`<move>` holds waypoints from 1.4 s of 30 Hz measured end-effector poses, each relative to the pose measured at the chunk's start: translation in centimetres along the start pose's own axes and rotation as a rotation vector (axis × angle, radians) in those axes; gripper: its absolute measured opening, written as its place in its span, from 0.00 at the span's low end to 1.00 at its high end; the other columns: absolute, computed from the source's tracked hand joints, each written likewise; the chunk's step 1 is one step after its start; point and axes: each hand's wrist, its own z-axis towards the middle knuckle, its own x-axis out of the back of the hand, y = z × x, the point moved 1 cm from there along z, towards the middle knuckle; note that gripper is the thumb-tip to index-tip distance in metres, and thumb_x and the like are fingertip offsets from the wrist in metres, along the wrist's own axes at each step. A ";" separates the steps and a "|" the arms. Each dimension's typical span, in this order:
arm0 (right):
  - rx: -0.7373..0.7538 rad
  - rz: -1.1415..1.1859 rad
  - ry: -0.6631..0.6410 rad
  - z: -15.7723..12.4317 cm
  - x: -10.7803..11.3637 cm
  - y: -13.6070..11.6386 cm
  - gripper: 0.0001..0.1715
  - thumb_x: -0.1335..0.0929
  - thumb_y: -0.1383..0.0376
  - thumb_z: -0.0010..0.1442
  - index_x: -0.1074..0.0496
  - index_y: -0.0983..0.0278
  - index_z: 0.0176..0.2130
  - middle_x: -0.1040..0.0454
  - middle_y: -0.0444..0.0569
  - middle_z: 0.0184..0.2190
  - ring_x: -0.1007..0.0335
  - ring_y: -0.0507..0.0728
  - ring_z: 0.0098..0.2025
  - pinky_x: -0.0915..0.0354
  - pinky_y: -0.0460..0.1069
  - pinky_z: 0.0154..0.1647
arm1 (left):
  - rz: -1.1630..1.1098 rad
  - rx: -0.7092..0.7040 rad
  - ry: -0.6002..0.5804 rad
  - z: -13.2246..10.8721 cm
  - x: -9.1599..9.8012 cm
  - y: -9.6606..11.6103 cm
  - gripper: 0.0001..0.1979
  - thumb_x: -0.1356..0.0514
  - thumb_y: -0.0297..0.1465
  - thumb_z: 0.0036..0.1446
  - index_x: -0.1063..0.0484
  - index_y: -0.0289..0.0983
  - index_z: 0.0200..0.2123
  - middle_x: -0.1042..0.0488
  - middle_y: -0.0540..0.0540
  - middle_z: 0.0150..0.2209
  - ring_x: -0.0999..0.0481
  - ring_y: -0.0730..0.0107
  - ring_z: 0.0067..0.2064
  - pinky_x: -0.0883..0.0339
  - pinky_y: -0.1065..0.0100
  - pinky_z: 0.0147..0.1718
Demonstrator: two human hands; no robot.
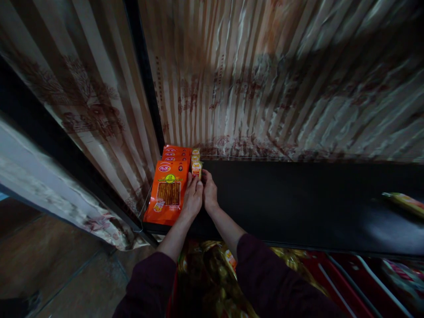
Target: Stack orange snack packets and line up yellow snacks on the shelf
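A small yellow snack packet (196,168) stands upright on the black shelf, at the front of a short row of similar packets. My left hand (193,194) is closed against its lower left side, and my right hand (209,190) curls round its right side. Its lower part is hidden behind my fingers. Close on the left stand several orange snack bags (168,192), lined up one behind another, the front one showing brown sticks through a window.
The black shelf (281,198) runs to the right, where another yellow packet (406,203) lies. Patterned curtain cloth (265,88) hangs behind, and a dark post (145,70) rises at the left. Below the shelf edge are red bins (318,274) with packaged goods (215,274).
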 end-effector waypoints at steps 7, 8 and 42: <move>0.015 0.003 -0.007 0.8 -0.4 0.8 0.24 0.39 0.65 0.53 0.33 0.62 0.50 0.25 0.50 0.42 0.29 0.57 0.43 0.35 0.53 0.48 | -0.021 -0.009 -0.019 0.4 -0.4 -0.6 0.25 0.53 0.37 0.61 0.37 0.35 0.59 0.49 0.45 0.67 0.51 0.64 0.67 0.56 0.63 0.65; 0.014 0.004 -0.007 0.9 -0.5 0.9 0.24 0.39 0.65 0.53 0.33 0.61 0.50 0.25 0.49 0.42 0.29 0.57 0.42 0.35 0.53 0.48 | -0.027 -0.013 -0.025 0.3 -0.4 -0.6 0.25 0.53 0.37 0.61 0.37 0.36 0.59 0.48 0.46 0.66 0.50 0.65 0.67 0.56 0.63 0.65; 0.032 -0.388 -0.029 0.0 -1.1 -0.3 0.24 0.40 0.66 0.59 0.36 0.58 0.55 0.31 0.53 0.47 0.39 0.61 0.48 0.39 0.54 0.47 | -0.164 0.026 -0.043 1.0 -0.8 -1.7 0.26 0.53 0.38 0.62 0.41 0.34 0.61 0.48 0.45 0.66 0.53 0.67 0.68 0.59 0.63 0.66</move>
